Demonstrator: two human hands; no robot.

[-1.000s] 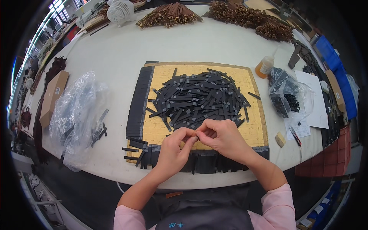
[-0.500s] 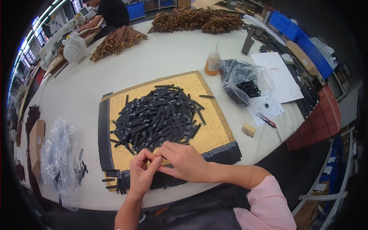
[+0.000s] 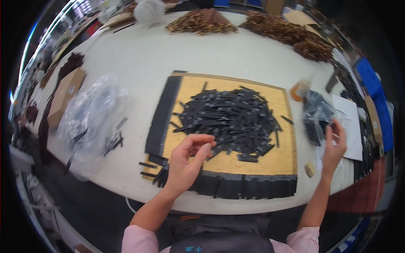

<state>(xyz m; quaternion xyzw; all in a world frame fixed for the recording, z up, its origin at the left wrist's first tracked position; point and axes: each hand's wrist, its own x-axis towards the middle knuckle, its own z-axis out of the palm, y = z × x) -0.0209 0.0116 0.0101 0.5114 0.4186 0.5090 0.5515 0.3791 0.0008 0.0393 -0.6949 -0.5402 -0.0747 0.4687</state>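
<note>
My left hand is over the near left part of a yellow board, beside a heap of short black strips. Its fingers curl in, and the thumb tip comes close to the index fingertip; what they hold, if anything, does not show. Off to the right, my right hand is raised at the near edge of a clear plastic bag of small black pieces. Its thumb and fingers are apart, slightly blurred, with nothing visible between them. Black strips in a row line the board's near edge.
Left of the board lies crumpled clear plastic by a cardboard box. Brown strap bundles and a white fan stand along the far side. On the right are an orange-liquid bottle, a small tan block and white paper.
My hands were together over the board's near edge. They have parted: the right has moved right to the plastic bag, the left stays by the strips. The whole view has shifted.
</note>
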